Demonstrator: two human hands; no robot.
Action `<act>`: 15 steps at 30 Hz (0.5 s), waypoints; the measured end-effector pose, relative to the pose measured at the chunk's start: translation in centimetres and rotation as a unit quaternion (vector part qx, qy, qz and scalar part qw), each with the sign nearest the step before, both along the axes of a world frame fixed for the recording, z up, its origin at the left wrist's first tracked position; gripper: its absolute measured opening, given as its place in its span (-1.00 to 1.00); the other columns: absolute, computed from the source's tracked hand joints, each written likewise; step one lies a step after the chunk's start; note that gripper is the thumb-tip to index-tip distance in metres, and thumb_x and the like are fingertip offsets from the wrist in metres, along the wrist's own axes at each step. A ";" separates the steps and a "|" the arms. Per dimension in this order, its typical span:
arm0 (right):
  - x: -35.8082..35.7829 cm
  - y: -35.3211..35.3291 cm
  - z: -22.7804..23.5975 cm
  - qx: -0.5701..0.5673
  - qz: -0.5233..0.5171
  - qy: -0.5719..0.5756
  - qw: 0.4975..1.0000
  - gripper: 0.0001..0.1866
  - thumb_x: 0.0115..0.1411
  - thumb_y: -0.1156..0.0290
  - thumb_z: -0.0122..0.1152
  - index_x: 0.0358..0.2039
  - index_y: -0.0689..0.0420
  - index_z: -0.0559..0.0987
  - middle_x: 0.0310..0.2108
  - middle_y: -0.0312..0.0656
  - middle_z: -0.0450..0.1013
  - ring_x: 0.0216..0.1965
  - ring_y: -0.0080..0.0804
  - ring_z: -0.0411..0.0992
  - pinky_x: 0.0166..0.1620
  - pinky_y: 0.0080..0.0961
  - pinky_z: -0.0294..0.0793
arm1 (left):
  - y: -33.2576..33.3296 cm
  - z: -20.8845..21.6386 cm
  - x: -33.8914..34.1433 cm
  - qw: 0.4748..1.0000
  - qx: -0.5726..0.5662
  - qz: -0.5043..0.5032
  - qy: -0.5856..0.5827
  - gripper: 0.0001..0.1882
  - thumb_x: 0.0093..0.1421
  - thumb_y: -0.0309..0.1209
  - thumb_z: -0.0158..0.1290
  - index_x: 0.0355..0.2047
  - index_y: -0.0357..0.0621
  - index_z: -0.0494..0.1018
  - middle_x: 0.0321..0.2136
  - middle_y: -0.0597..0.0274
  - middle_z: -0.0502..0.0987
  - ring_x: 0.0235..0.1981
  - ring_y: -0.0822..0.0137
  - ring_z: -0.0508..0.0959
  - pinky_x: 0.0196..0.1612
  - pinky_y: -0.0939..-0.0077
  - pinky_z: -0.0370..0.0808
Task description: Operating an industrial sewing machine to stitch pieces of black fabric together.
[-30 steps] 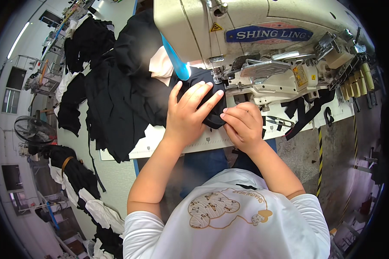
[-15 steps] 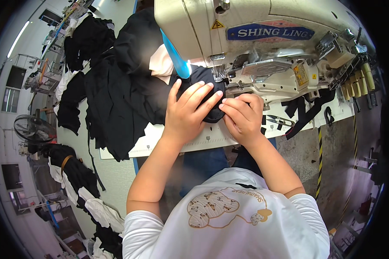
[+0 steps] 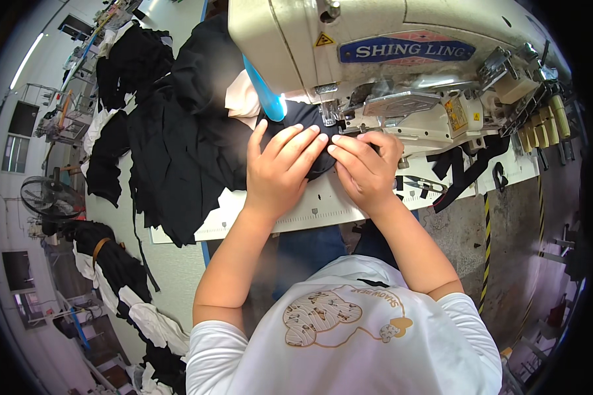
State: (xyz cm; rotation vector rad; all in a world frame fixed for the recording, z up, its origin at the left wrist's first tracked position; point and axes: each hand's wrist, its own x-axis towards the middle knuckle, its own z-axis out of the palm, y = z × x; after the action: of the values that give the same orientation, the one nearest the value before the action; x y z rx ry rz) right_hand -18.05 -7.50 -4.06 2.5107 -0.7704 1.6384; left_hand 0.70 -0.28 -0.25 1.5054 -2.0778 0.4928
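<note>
A piece of black fabric (image 3: 321, 164) lies under the presser foot (image 3: 329, 113) of a cream sewing machine (image 3: 270, 39). My left hand (image 3: 275, 172) rests on it just left of and below the foot, fingers stretched out and lying on the cloth. On the right, my right hand (image 3: 367, 172) has its fingers drawn together at the fabric's near edge, pinching it; the thumb is partly hidden. The fingertips of both hands almost meet in front of the foot. A bright blue strip (image 3: 262, 89) hangs from the machine head beside the left fingertips.
Heaped black cloth (image 3: 171, 145) covers the table's left side, with a pale cloth piece (image 3: 242, 99) near the machine. Thread snips (image 3: 423, 185) and black fabric strips (image 3: 464, 172) lie at right. A ruled scale (image 3: 277, 220) runs along the front edge. A fan (image 3: 49, 196) stands far left.
My right hand has moved slightly away from me and left, closer to the presser foot. My left hand has shifted only a little. Less fabric shows between them, and the view has shifted slightly.
</note>
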 end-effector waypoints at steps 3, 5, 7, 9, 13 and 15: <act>0.5 -0.2 0.1 -0.003 0.001 -0.005 1.000 -0.66 -0.09 0.46 0.44 -0.22 -0.07 0.71 -0.10 -0.49 0.60 -0.08 -0.31 0.43 0.04 -0.20 0.33 | 0.1 0.5 -0.1 1.000 0.008 0.008 -0.003 -0.48 0.07 -0.49 0.18 0.09 0.10 0.62 0.11 0.44 0.60 0.13 0.33 0.54 0.39 -0.15 0.22; 0.6 -0.4 0.1 -0.005 0.002 -0.003 1.000 -0.65 -0.10 0.47 0.44 -0.22 -0.07 0.71 -0.09 -0.47 0.60 -0.07 -0.29 0.43 0.05 -0.20 0.32 | 0.4 0.6 -0.4 1.000 -0.007 0.010 0.015 -0.49 0.02 -0.51 0.22 0.05 0.07 0.62 0.02 0.38 0.59 0.06 0.24 0.56 0.31 -0.05 0.34; 0.4 -0.5 0.1 -0.007 0.003 -0.002 1.000 -0.64 -0.10 0.48 0.44 -0.22 -0.07 0.71 -0.08 -0.45 0.60 -0.07 -0.28 0.42 0.05 -0.21 0.32 | 1.7 1.1 -0.7 0.997 0.025 0.018 0.064 -0.48 -0.05 -0.53 0.28 0.01 0.03 0.62 -0.09 0.32 0.56 -0.04 0.16 0.56 0.15 0.09 0.46; 0.1 -0.5 0.6 0.010 0.028 0.014 0.999 -0.68 -0.09 0.48 0.43 -0.24 -0.05 0.69 -0.06 -0.42 0.59 -0.02 -0.26 0.44 0.05 -0.19 0.32 | 3.6 1.6 -1.5 0.989 0.052 0.037 0.131 -0.42 -0.15 -0.59 0.34 -0.01 -0.02 0.61 -0.12 0.24 0.54 -0.12 0.12 0.58 -0.04 0.21 0.50; -0.3 -0.4 2.9 0.055 0.095 0.069 0.992 -0.71 -0.04 0.50 0.43 -0.25 -0.01 0.66 -0.09 -0.38 0.57 0.04 -0.28 0.49 0.12 -0.16 0.35 | 7.3 1.9 -2.4 0.970 0.010 0.093 0.225 -0.53 -0.10 -0.70 0.23 -0.10 -0.17 0.66 -0.14 0.13 0.59 -0.15 0.05 0.61 -0.06 0.22 0.57; -0.3 -0.8 3.2 0.076 0.125 0.065 0.987 -0.72 -0.04 0.51 0.43 -0.26 0.00 0.65 -0.11 -0.36 0.56 0.02 -0.26 0.50 0.14 -0.15 0.37 | 8.1 2.7 -2.7 0.958 -0.008 0.100 0.269 -0.58 -0.05 -0.73 0.15 -0.13 -0.25 0.66 -0.20 0.04 0.63 -0.19 0.05 0.65 -0.05 0.30 0.58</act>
State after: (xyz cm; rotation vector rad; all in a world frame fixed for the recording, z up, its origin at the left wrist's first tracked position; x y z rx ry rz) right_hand -18.32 -8.30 -0.89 2.8912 -0.6115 1.5123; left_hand -1.98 7.83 2.44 1.6278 -1.5088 0.1421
